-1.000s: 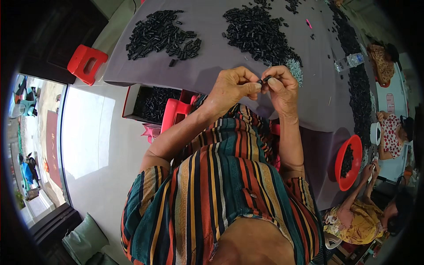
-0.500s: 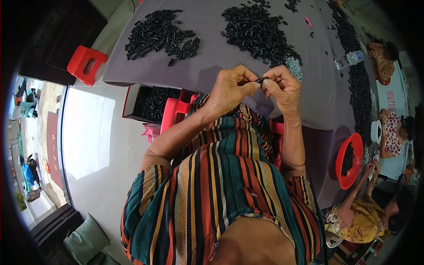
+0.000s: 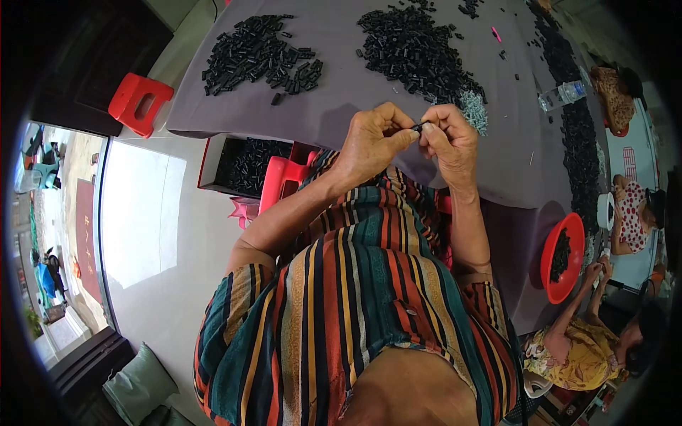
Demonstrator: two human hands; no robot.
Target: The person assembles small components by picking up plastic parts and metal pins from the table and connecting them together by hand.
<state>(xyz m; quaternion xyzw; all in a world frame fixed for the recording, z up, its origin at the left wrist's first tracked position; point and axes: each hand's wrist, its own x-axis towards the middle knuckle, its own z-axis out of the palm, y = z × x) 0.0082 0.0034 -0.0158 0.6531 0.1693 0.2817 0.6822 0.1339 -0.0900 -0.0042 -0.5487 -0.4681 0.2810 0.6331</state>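
Left hand (image 3: 373, 138) and right hand (image 3: 449, 138) raised together just above the near edge of the grey-clothed table (image 3: 341, 99), fingertips meeting on a small black piece (image 3: 419, 127) pinched between them. Left thumb and forefinger closed on one end, right fingers curled around the other (too small to tell exactly which fingers touch it). Just beyond the right hand, a small heap of pale grey bits (image 3: 474, 110) at the foot of a large pile of black pieces (image 3: 415, 50). Farther left on the cloth, well apart from the hands, a second pile of black pieces (image 3: 259, 53). Along the right rim, a long band of black pieces (image 3: 579, 135) and a clear plastic bottle (image 3: 563, 94) lying on its side. Below the table edge, an open box of black pieces (image 3: 245, 165) beside a red stool (image 3: 278, 186). Lower right, a red bowl (image 3: 550, 259) holding more black pieces, near another seated person in yellow (image 3: 579, 344).
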